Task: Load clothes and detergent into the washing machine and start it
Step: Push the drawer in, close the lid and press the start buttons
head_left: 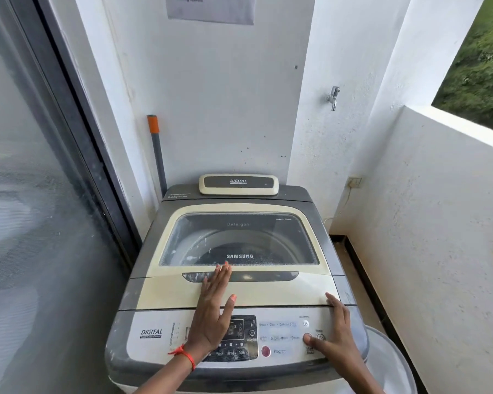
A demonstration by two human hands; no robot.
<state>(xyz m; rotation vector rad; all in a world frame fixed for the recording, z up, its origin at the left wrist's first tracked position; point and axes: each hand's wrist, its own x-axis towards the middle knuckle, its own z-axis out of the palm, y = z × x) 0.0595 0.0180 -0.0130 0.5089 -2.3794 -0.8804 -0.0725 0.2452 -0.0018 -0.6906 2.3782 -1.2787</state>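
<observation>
A grey and cream top-loading washing machine [160,291] stands in front of me with its lid [279,288] down. Through the lid's window [239,237] I see the drum and something dark low inside it. My left hand [214,311] lies flat on the lid with straight fingers, its fingertips at the dark lid handle [265,276]. My right hand [335,331] rests at the right end of the control panel [282,334]; its thumb presses a round button [308,336] and its fingers reach the lid's front edge. No detergent container is in view.
A glass sliding door [40,194] runs along the left. A grey pole with an orange grip [157,155] leans behind the machine. A tap [333,97] and a wall socket [354,182] are on the right walls. A pale round tub [393,365] sits at the machine's lower right.
</observation>
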